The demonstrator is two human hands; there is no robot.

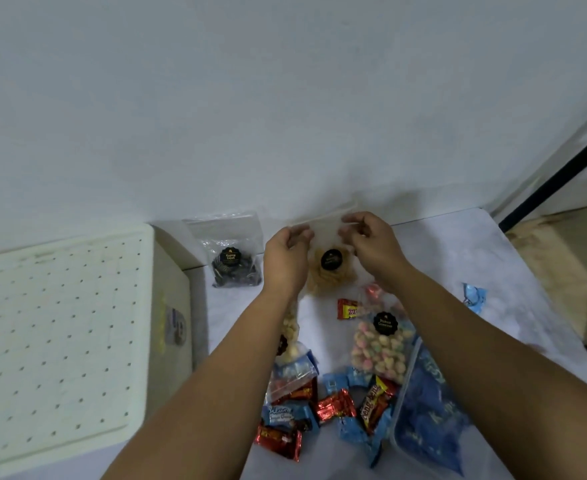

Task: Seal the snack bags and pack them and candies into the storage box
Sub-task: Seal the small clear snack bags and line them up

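Your hands at the top strip of a snack bag over the table (458, 244)

The storage box (423, 407) sits at your lower right; your left hand (285, 258) and right hand (375, 247) each pinch the brown snack bag (330, 268), fingers curled on its top edge, candies (337, 407) near you

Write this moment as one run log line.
step: sealing | both hands: left, right pinch top of brown snack bag | storage box: holds blue candies

A white perforated board (53, 327) lies at left; a black pole (558, 174) leans at right.
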